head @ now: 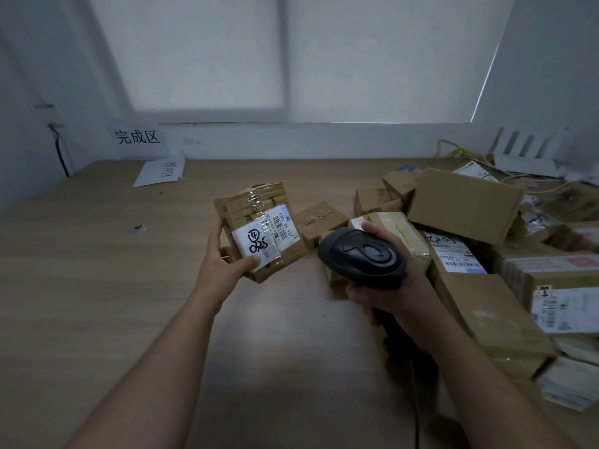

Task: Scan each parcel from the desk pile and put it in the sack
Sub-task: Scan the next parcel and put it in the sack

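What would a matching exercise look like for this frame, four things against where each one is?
Things: 1 taped parcel; 2 scanner; 3 完成区 sign; 4 parcel pile.
Places: A right side of the desk; B in the left hand; C on the back wall; D in the right hand.
Pairs: 1-B, 2-D, 3-C, 4-A.

Two hands up: left hand (227, 254), right hand (382, 286). One scanner (363, 257). One parcel (259, 231) in hand, and the pile (463, 202) holds at least ten more boxes, too jumbled for an exact count. Two paper signs: wall sign (137, 137), desk sign (160, 173). One metal disc (138, 228).
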`<state>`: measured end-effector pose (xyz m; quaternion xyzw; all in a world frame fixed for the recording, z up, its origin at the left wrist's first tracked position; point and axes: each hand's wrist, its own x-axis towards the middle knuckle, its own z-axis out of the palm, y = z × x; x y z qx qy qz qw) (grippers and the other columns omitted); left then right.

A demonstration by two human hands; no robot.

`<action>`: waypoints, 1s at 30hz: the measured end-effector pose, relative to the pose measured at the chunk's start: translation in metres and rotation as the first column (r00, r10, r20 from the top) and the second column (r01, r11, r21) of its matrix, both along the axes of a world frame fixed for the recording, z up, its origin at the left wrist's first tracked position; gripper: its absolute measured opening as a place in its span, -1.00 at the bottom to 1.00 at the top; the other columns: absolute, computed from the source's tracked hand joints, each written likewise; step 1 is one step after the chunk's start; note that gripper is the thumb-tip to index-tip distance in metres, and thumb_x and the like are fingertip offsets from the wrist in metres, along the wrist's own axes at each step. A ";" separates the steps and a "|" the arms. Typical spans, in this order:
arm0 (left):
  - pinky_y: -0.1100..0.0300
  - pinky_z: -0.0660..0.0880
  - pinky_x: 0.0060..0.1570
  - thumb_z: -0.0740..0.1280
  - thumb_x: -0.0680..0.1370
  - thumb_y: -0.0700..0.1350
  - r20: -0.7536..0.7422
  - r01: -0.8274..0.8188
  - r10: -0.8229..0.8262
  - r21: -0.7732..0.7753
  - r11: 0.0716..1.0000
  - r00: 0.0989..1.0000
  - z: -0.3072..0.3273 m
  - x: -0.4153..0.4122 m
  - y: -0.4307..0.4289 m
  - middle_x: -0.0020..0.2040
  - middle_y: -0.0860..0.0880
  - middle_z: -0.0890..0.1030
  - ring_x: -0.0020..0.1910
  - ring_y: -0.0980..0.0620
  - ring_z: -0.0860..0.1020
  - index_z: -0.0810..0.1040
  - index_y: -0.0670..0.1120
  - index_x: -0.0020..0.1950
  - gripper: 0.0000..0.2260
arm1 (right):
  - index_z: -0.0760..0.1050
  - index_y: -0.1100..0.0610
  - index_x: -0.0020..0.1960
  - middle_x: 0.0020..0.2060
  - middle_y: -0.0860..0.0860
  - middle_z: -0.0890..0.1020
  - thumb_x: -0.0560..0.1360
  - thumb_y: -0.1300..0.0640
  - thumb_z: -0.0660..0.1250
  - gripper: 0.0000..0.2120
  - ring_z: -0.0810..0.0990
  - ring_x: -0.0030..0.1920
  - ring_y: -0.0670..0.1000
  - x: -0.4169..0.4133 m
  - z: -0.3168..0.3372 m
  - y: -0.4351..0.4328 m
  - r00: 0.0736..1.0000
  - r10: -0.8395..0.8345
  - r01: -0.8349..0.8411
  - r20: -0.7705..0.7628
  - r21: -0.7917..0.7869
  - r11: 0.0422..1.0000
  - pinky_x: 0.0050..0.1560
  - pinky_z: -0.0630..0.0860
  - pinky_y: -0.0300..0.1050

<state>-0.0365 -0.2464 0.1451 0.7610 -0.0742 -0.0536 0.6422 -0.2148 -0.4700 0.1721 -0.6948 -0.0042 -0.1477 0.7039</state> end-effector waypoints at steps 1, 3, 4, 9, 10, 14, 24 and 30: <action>-0.16 0.54 0.15 0.49 0.42 -0.30 0.004 0.000 0.000 -0.004 1.000 1.000 0.001 0.000 -0.001 -0.02 -0.05 0.54 0.00 -0.01 0.60 0.11 0.21 0.54 -0.12 | 0.36 -0.22 0.36 0.12 0.00 0.59 0.25 0.39 0.50 -0.16 0.55 -0.27 0.38 0.000 0.000 -0.001 1.000 0.002 -0.002 0.001 -0.007 1.000 -0.46 0.53 -0.01; -0.12 0.56 0.11 0.49 0.42 -0.30 0.010 0.004 -0.004 -0.005 1.000 1.000 0.002 0.000 -0.002 -0.02 -0.06 0.55 0.00 -0.02 0.61 0.13 0.21 0.53 -0.14 | 0.35 -0.19 0.37 0.10 -0.10 0.59 0.29 0.48 0.48 -0.15 0.57 -0.27 0.28 -0.001 0.000 -0.002 1.000 0.003 -0.003 0.007 -0.027 1.000 -0.45 0.54 0.01; -0.08 0.58 0.06 0.48 0.43 -0.31 0.015 0.014 -0.014 0.002 1.000 1.000 0.004 0.000 -0.002 -0.02 -0.08 0.56 -0.01 -0.02 0.61 0.15 0.20 0.53 -0.16 | 0.35 -0.19 0.37 0.09 -0.14 0.59 0.30 0.51 0.47 -0.15 0.57 -0.26 0.26 -0.002 0.000 -0.003 1.000 0.002 -0.002 0.008 -0.038 0.999 -0.44 0.54 0.03; 0.19 0.56 -0.31 0.44 0.43 -0.32 0.036 0.144 -0.151 0.138 0.980 0.988 0.034 0.025 0.008 0.01 -0.14 0.61 -0.09 -0.07 0.64 0.33 0.16 0.45 -0.32 | 0.37 -0.25 0.35 0.09 -0.18 0.58 0.26 0.41 0.51 -0.14 0.56 -0.25 0.33 -0.010 0.005 -0.009 0.999 0.020 -0.022 -0.025 -0.074 0.997 -0.46 0.53 -0.01; 0.21 0.55 -0.33 0.43 0.43 -0.31 0.038 0.180 -0.190 0.188 0.966 0.981 0.044 0.031 0.010 0.03 -0.14 0.62 -0.10 -0.06 0.64 0.38 0.16 0.40 -0.36 | 0.36 -0.25 0.36 0.09 -0.18 0.58 0.24 0.38 0.51 -0.14 0.56 -0.27 0.34 -0.012 0.006 -0.010 0.999 0.022 -0.025 -0.034 -0.088 0.996 -0.45 0.53 -0.01; 0.08 0.61 -0.15 0.44 0.43 -0.26 0.074 0.223 -0.263 0.346 0.911 0.962 0.078 0.046 0.016 0.07 -0.09 0.63 -0.05 -0.07 0.65 0.50 0.18 0.25 -0.52 | 0.37 -0.26 0.35 0.06 -0.20 0.60 0.26 0.45 0.51 -0.13 0.56 -0.29 0.30 -0.016 0.008 -0.009 0.999 0.032 -0.036 -0.033 -0.116 0.993 -0.46 0.53 -0.01; 0.20 0.52 -0.27 0.41 0.46 -0.31 0.054 0.282 -0.335 0.426 0.860 0.941 0.098 0.040 0.015 0.06 -0.15 0.61 -0.14 -0.02 0.63 0.52 0.07 0.26 -0.56 | 0.40 -0.35 0.28 0.12 -0.23 0.53 0.25 0.49 0.51 -0.09 0.58 -0.22 0.31 -0.025 0.011 -0.003 0.999 0.039 -0.045 -0.037 -0.171 0.984 -0.47 0.53 -0.05; 0.22 0.50 -0.28 0.42 0.46 -0.30 0.051 0.284 -0.344 0.459 0.842 0.938 0.096 0.034 0.017 0.04 -0.15 0.62 -0.15 0.00 0.62 0.52 0.05 0.26 -0.57 | 0.40 -0.42 0.24 0.12 -0.23 0.53 0.27 0.50 0.51 -0.08 0.60 -0.29 0.23 -0.032 0.009 -0.002 0.996 0.068 -0.076 -0.051 -0.191 0.979 -0.47 0.51 -0.09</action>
